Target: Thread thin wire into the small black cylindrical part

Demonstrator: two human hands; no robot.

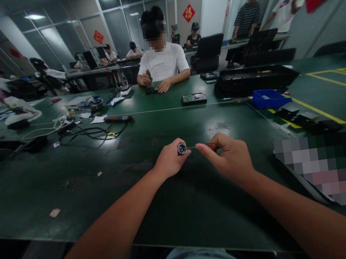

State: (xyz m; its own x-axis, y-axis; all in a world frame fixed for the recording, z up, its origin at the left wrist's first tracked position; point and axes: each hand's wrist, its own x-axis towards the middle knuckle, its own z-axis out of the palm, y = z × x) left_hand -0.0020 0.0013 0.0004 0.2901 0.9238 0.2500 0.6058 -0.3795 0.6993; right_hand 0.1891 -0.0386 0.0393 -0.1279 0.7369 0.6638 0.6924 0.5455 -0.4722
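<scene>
Above the near middle of the green table, my left hand (pixel 169 160) is closed around a small dark round part (pixel 182 148) with a pale ring at its open end. That end faces me, and the rest of it is hidden in my fingers. My right hand (pixel 233 155) grips a screwdriver (pixel 211 145) by its brownish handle. Its thin shaft points left and reaches the side of the round part; whether the tip sits inside something there, I cannot tell.
Across the green table (pixel 105 198) a person (pixel 163 58) works with a tool. A hard drive (pixel 194 98) lies ahead. At right are a blue bin (pixel 271 98), a long black tray (pixel 252 78) and black pieces (pixel 308 120). Cables (pixel 93 133) and an electric screwdriver (pixel 117 118) lie left.
</scene>
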